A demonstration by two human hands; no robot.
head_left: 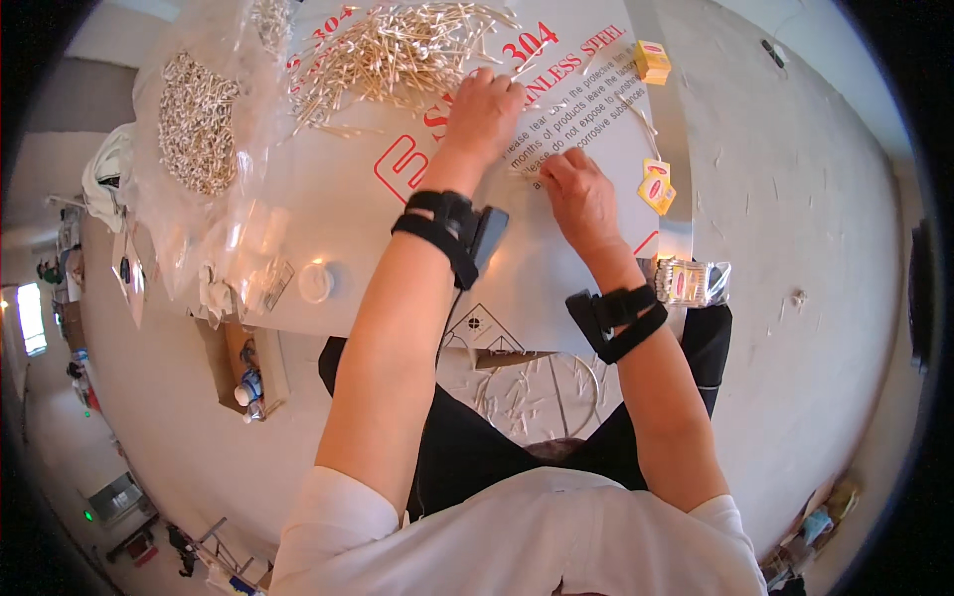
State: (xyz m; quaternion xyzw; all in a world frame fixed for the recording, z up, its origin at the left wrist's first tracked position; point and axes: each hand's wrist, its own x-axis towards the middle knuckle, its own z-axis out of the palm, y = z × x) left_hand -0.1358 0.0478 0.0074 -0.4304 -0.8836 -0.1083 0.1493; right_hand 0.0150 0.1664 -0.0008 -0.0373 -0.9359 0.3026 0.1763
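A loose heap of cotton swabs [397, 55] lies at the far side of the metal-topped table [348, 238]. My left hand [484, 117] is at the heap's right edge, fingers curled and closed; what they hold, if anything, is hidden. To its right and nearer me, my right hand [582, 197] pinches with thumb and fingers together. Thin pale tips, apparently cotton swabs, stick out left of that pinch. Black straps with small devices are round both wrists.
A big clear bag of cotton swabs [199, 124] stands at the left, near a small white round container [316, 282]. Small yellow boxes [652, 62] line the right edge, with a clear pack of swabs [686, 282] at the near right corner. An open cardboard box [221, 368] sits below left.
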